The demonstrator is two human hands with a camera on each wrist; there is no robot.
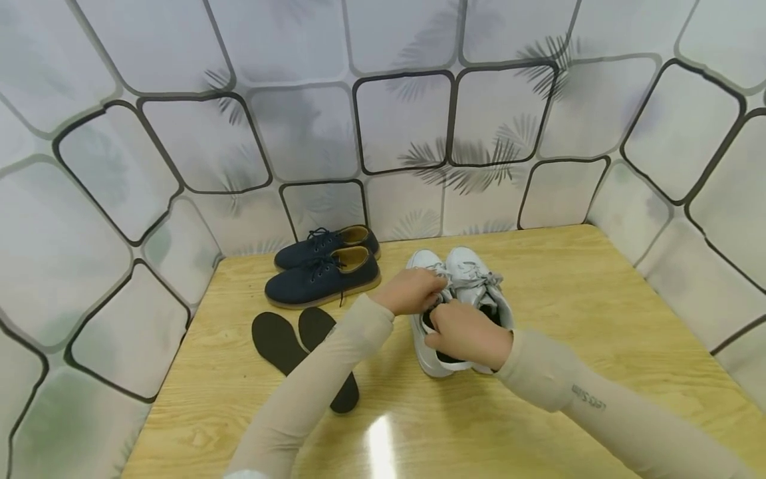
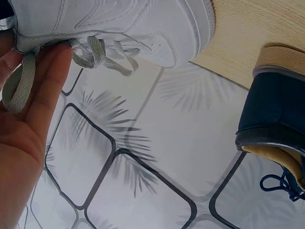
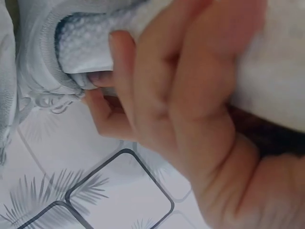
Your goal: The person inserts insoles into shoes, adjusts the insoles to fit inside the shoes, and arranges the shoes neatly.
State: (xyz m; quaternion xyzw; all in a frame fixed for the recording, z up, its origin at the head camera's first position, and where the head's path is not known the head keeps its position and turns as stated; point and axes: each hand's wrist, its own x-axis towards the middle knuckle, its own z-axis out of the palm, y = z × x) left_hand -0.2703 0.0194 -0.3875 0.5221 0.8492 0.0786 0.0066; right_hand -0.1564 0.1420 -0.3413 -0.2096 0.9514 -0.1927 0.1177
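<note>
A pair of white lace-up sneakers stands side by side in the head view, toes towards the wall. My left hand (image 1: 414, 293) holds the tongue area of the left sneaker (image 1: 426, 356); in the left wrist view a loose lace loop (image 2: 21, 86) lies over its fingers. At that sneaker's opening is my right hand (image 1: 469, 332). The right wrist view shows its curled fingers gripping a white pebble-textured piece (image 3: 88, 47) inside the shoe's rim; the rest of that piece is hidden. Beside them sits the right sneaker (image 1: 469, 269), laces tied.
Two navy lace-up shoes (image 1: 314, 283) with tan linings stand at the back left of the wooden table (image 1: 574, 299). In front of them a pair of black insoles (image 1: 272, 336) lies partly behind my left forearm. Patterned fabric walls (image 1: 407, 126) rise at the back and sides.
</note>
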